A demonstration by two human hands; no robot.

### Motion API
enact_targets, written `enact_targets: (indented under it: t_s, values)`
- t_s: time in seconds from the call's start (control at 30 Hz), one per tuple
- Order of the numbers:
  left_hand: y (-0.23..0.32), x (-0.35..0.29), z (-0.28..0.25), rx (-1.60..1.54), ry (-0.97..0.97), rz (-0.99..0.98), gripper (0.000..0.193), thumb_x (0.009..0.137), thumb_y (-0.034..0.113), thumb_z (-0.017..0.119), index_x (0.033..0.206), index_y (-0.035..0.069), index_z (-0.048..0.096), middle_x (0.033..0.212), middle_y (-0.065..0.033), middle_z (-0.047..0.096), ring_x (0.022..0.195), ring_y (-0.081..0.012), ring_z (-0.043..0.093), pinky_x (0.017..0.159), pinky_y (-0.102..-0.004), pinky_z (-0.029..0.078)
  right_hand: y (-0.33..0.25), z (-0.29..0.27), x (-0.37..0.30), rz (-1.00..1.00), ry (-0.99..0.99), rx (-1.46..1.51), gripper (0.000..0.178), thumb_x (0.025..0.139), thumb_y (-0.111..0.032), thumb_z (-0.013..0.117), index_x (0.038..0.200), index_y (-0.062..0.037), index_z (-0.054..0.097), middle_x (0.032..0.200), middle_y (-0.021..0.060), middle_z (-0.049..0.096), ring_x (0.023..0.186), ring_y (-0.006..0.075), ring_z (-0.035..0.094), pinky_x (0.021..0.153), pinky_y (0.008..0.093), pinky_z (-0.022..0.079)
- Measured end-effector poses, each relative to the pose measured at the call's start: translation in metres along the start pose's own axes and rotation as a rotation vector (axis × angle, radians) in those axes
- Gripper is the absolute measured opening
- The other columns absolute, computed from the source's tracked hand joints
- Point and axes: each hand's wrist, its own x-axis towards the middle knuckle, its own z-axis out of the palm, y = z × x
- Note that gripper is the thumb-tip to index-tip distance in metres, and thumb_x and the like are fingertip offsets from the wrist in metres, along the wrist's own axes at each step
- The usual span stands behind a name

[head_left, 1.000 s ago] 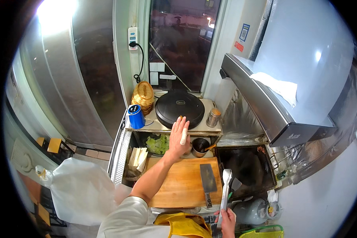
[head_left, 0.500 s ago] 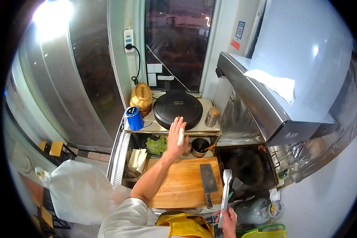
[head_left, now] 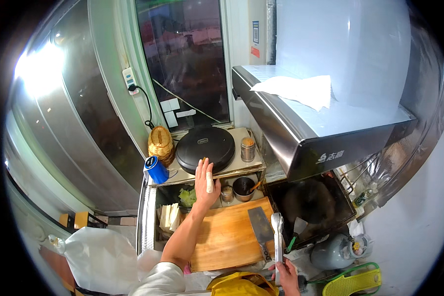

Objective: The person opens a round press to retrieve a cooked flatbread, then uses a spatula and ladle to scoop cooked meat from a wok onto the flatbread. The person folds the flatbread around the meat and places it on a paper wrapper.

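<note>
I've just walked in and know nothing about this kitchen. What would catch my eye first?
Probably the big steel range hood jutting out at upper right, with a white cloth lying on top. Below it, the left hand, one finger bandaged, stretches toward the round black lidded pan on the shelf. Nearer the person lies a wooden cutting board with a cleaver on it, and the right hand grips white tongs.

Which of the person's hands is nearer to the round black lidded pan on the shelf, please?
The left hand: it is raised, open, at the front edge of the round black pan. The right hand is far lower, gripping white tongs by the cutting board.
</note>
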Motion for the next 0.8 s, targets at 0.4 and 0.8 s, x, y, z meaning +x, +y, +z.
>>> enact_targets:
  t_s: [0.4, 0.8]
  values:
    - [0.009, 0.002, -0.005, 0.060, -0.059, 0.003, 0.077, 0.077, 0.000, 0.075, 0.149, -0.004, 0.046, 0.158, -0.0273, 0.042, 0.149, -0.0499, 0.036, 0.122, -0.0565, 0.034, 0.014, -0.030, 0.013, 0.005, -0.034, 0.056, 0.040, 0.107, -0.026, 0.060, 0.135, 0.0020, 0.057, 0.089, 0.0129, 0.073, 0.061, 0.0149, 0.062, 0.056, 0.0319, 0.051]
    - [0.011, 0.002, -0.007, 0.086, -0.071, 0.001, 0.081, 0.077, 0.001, 0.073, 0.153, 0.002, 0.046, 0.159, -0.0280, 0.040, 0.149, -0.0510, 0.035, 0.122, -0.0572, 0.033, 0.007, -0.036, 0.010, -0.038, -0.074, -0.061, 0.027, 0.108, -0.026, 0.057, 0.119, -0.0017, 0.057, 0.084, 0.0077, 0.065, 0.062, 0.0141, 0.056, 0.058, 0.0322, 0.047]
